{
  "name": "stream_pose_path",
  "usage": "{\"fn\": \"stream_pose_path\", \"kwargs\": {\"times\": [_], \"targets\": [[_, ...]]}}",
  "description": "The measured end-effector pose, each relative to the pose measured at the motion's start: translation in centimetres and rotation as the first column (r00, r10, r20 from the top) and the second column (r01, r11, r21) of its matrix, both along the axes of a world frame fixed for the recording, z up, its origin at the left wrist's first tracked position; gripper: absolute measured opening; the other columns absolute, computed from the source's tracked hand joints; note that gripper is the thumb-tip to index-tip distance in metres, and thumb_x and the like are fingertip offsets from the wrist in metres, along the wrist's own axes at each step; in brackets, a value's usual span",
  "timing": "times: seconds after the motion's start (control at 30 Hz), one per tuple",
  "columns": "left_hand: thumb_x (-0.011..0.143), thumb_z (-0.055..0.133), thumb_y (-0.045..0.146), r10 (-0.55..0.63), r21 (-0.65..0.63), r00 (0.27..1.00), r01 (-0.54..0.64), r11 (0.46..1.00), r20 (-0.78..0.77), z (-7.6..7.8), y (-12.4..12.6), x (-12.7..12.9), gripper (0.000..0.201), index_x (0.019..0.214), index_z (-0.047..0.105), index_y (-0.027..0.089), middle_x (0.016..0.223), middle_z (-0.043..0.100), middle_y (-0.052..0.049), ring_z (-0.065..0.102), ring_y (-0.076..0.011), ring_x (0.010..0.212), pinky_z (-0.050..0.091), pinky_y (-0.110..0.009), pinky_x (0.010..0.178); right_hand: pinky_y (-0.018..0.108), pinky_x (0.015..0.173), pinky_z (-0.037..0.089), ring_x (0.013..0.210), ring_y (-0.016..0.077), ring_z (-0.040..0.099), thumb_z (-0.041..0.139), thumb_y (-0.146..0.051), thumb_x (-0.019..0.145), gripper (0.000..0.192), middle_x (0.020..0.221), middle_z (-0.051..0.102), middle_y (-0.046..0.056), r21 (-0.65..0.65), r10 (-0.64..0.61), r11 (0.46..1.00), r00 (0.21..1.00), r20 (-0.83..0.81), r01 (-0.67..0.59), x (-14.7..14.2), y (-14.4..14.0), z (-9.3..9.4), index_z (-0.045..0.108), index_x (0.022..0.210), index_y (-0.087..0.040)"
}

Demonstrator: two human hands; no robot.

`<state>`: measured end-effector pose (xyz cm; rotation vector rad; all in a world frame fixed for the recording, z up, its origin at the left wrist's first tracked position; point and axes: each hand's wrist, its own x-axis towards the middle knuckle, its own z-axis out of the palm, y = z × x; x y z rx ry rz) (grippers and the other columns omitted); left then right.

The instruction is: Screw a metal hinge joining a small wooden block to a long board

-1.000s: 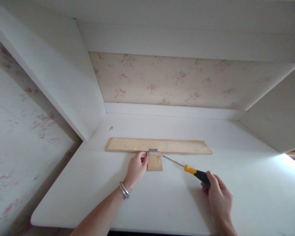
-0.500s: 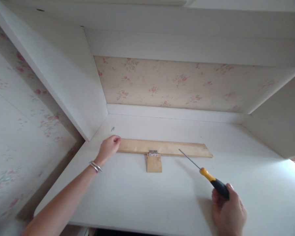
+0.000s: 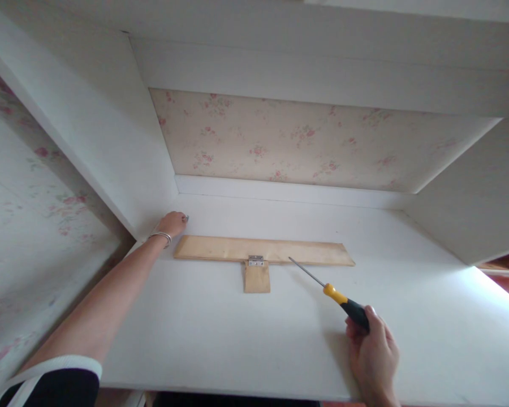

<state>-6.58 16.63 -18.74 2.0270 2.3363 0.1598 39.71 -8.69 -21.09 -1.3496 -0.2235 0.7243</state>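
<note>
My left hand (image 3: 175,223) is at the back left of the white surface, its fingertips pinched at a small grey screw (image 3: 187,218). The fingers partly hide the screw. Just in front of that hand lies a long flat wooden strip (image 3: 305,252). A small metal hinge (image 3: 255,260) joins its front edge to a short wooden piece (image 3: 257,279). My right hand (image 3: 373,347) is closed round the black end of a yellow-and-black screwdriver (image 3: 341,301). The screwdriver's tip points left, over the strip's front edge near the hinge; I cannot tell whether it touches.
White panels stand on the left (image 3: 89,113) and right (image 3: 470,198) of the white surface (image 3: 220,345). Floral wallpaper (image 3: 280,141) shows behind, under a white overhead board (image 3: 301,68). The surface's front edge runs along the bottom.
My left hand has let go of the strip's left end and moved back and left to the screw. The right hand still holds the screwdriver. The view has shifted slightly.
</note>
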Motion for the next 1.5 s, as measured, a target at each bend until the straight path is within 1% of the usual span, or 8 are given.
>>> {"fn": "stream_pose_path", "kwargs": {"times": [0.37, 0.53, 0.63, 0.73, 0.8, 1.0, 1.17, 1.5], "targets": [[0.079, 0.044, 0.020, -0.001, 0.013, 1.000, 0.001, 1.000, -0.030, -0.3, -0.4, -0.5, 0.025, 0.086, 0.066, 0.011, 0.099, 0.064, -0.017, 0.059, -0.0261, 0.091, 0.043, -0.033, 0.077, 0.018, 0.040, 0.033, 0.044, 0.0079, 0.045, 0.065, -0.042, 0.073, 0.026, 0.053, 0.055, -0.003, -0.007, 0.092, 0.996, 0.994, 0.063, -0.092, 0.1, -0.2, -0.2, 0.060, 0.078, -0.017], [0.081, 0.040, 0.020, 0.020, 0.072, 1.000, -0.020, 0.997, 0.000, -0.1, -2.0, -1.6, 0.026, 0.093, 0.062, 0.010, 0.102, 0.061, -0.016, 0.058, -0.0254, 0.093, 0.043, -0.034, 0.081, 0.020, 0.038, 0.032, 0.043, 0.0089, 0.044, 0.065, -0.043, 0.073, 0.028, 0.053, 0.054, -0.003, -0.001, 0.081, 0.997, 0.994, 0.072, -0.081, 0.3, -0.3, -0.2, 0.059, 0.078, -0.016], [0.084, 0.038, 0.023, -0.077, 0.175, 0.993, 0.060, 0.983, 0.093, 0.0, -4.1, -1.3, 0.025, 0.093, 0.060, 0.014, 0.101, 0.059, -0.012, 0.056, -0.0224, 0.094, 0.042, -0.032, 0.087, 0.020, 0.037, 0.032, 0.043, 0.0091, 0.044, 0.065, -0.043, 0.073, 0.028, 0.052, 0.052, -0.004, -0.007, 0.121, 0.993, 0.989, 0.083, -0.121, 0.2, -0.6, -0.2, 0.057, 0.076, -0.016], [0.086, 0.041, 0.027, -0.280, 0.335, 0.936, 0.199, 0.921, 0.214, 0.5, -7.6, 1.1, 0.022, 0.089, 0.059, 0.016, 0.097, 0.057, -0.009, 0.055, -0.0190, 0.090, 0.043, -0.029, 0.087, 0.020, 0.036, 0.032, 0.042, 0.0099, 0.045, 0.062, -0.046, 0.073, 0.030, 0.050, 0.051, -0.004, -0.032, 0.208, 0.978, 0.972, 0.112, -0.206, -0.5, -0.8, -0.1, 0.059, 0.079, -0.016], [0.087, 0.042, 0.030, -0.419, 0.394, 0.850, 0.283, 0.874, 0.319, 1.1, -10.5, 3.9, 0.021, 0.090, 0.059, 0.017, 0.097, 0.056, -0.007, 0.055, -0.0175, 0.089, 0.044, -0.028, 0.083, 0.022, 0.036, 0.032, 0.041, 0.0106, 0.045, 0.060, -0.049, 0.074, 0.035, 0.050, 0.052, -0.003, -0.045, 0.272, 0.962, 0.950, 0.157, -0.268, -1.4, -1.0, 0.2, 0.061, 0.080, -0.015], [0.090, 0.042, 0.028, -0.565, 0.441, 0.603, 0.359, 0.823, 0.563, 2.4, -17.5, 12.8, 0.018, 0.087, 0.058, 0.018, 0.093, 0.055, -0.007, 0.053, -0.0165, 0.088, 0.045, -0.028, 0.078, 0.024, 0.037, 0.034, 0.040, 0.0122, 0.046, 0.056, -0.054, 0.076, 0.042, 0.050, 0.055, 0.000, -0.018, 0.354, 0.931, 0.890, 0.286, -0.364, -4.0, -1.0, 2.1, 0.063, 0.080, -0.013], [0.090, 0.044, 0.022, -0.617, 0.469, 0.485, 0.401, 0.787, 0.620, 1.8, -18.7, 15.9, 0.014, 0.084, 0.056, 0.018, 0.090, 0.055, -0.005, 0.053, -0.0150, 0.087, 0.044, -0.027, 0.079, 0.025, 0.040, 0.036, 0.041, 0.0126, 0.045, 0.053, -0.053, 0.079, 0.041, 0.045, 0.051, -0.001, -0.062, 0.361, 0.927, 0.841, 0.402, -0.369, -4.2, -1.6, 2.8, 0.063, 0.082, -0.014], [0.092, 0.041, 0.021, -0.644, 0.452, 0.488, 0.461, 0.764, 0.589, 1.4, -18.4, 16.5, 0.015, 0.087, 0.055, 0.018, 0.094, 0.054, -0.005, 0.053, -0.0141, 0.089, 0.043, -0.027, 0.082, 0.026, 0.041, 0.037, 0.042, 0.0135, 0.046, 0.051, -0.052, 0.081, 0.040, 0.045, 0.051, -0.001, -0.128, 0.318, 0.947, 0.821, 0.473, -0.293, -3.2, -1.9, 2.7, 0.064, 0.083, -0.014]]}}
